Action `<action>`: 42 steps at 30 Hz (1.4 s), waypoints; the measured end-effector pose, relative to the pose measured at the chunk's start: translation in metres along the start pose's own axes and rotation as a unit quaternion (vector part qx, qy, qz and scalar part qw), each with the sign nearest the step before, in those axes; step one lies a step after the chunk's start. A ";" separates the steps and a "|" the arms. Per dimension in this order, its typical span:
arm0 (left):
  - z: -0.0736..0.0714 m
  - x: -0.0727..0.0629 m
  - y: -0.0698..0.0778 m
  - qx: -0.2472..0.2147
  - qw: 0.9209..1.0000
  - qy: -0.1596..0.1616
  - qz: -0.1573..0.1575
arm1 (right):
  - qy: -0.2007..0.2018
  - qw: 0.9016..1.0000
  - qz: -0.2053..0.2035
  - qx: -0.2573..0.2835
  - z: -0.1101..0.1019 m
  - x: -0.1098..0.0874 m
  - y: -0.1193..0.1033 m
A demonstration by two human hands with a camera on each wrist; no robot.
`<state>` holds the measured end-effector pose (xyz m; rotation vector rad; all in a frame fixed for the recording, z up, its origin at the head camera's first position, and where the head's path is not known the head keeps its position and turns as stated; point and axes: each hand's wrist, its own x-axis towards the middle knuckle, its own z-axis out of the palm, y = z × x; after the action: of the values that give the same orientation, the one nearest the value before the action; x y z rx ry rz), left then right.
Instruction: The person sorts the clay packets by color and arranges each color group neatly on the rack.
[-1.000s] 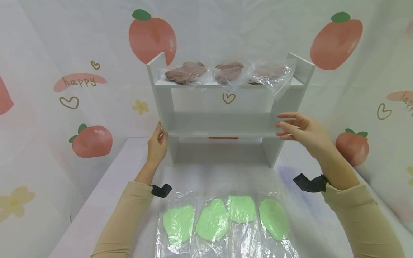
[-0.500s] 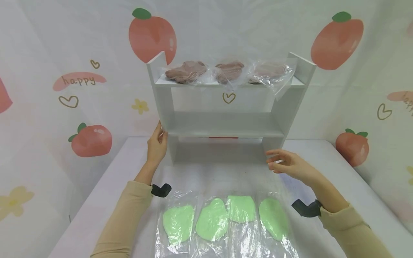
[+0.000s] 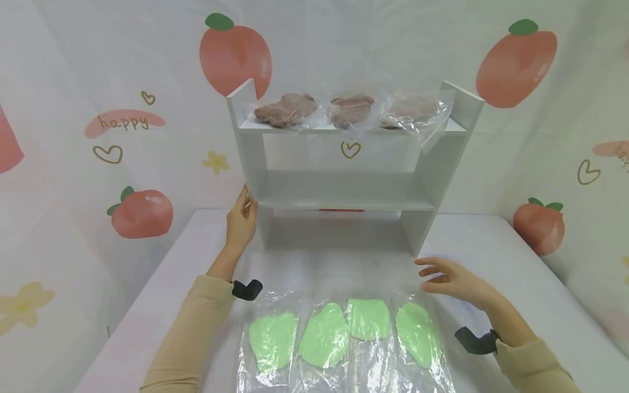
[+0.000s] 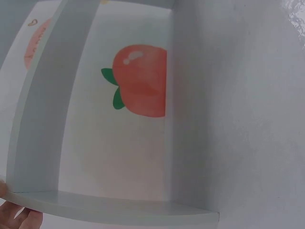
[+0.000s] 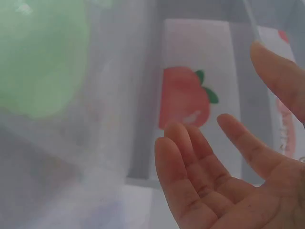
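A white two-tier shelf rack point(image 3: 344, 191) stands on the white table. My left hand point(image 3: 241, 221) rests against the outer face of its left side panel, fingers mostly straight; in the left wrist view only some fingertips point(image 4: 31, 219) show at the panel. Over the table, off the rack's front right corner, my right hand point(image 3: 454, 281) is spread and holds nothing. Near it lies the rightmost flat green piece point(image 3: 417, 333) in a clear plastic bag. Other bagged green pieces point(image 3: 323, 335) lie in a row to its left. The right wrist view shows the spread fingers point(image 5: 176, 167).
Three brown lumps in clear bags, one of them in the middle point(image 3: 351, 112), lie on the rack's top shelf. The rightmost bag point(image 3: 427, 123) hangs over the front edge. A fruit-printed backdrop point(image 3: 162, 54) stands behind and at both sides.
My right hand has come down from the rack's right side panel to low over the table near the green pieces. My left hand stays at the left panel.
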<state>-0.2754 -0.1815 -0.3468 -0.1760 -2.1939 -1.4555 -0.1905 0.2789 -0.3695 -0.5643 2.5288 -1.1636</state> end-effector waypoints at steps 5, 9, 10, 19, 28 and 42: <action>0.000 0.000 0.000 -0.003 1.000 0.000 -0.001 | -0.011 1.000 0.015 0.009 0.005 -0.005 0.015; 0.000 0.000 0.000 0.002 1.000 0.003 -0.002 | -0.015 0.999 0.032 0.010 0.011 -0.007 0.022; 0.000 0.000 0.000 0.003 1.000 0.004 -0.003 | -0.018 0.999 0.037 0.008 0.013 -0.007 0.023; 0.000 0.000 0.000 0.003 1.000 0.009 0.008 | -0.038 0.999 0.019 -0.023 0.031 -0.007 0.029; -0.001 -0.001 0.005 -0.002 1.000 0.003 0.005 | -0.015 0.999 0.023 -0.045 0.047 -0.006 0.024; 0.000 -0.001 0.001 0.000 1.000 0.006 0.008 | -0.041 0.998 -0.034 -0.030 0.047 -0.005 0.028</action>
<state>-0.2746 -0.1805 -0.3460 -0.1830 -2.1781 -1.4449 -0.1728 0.2669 -0.4203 -0.7029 2.5009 -1.0671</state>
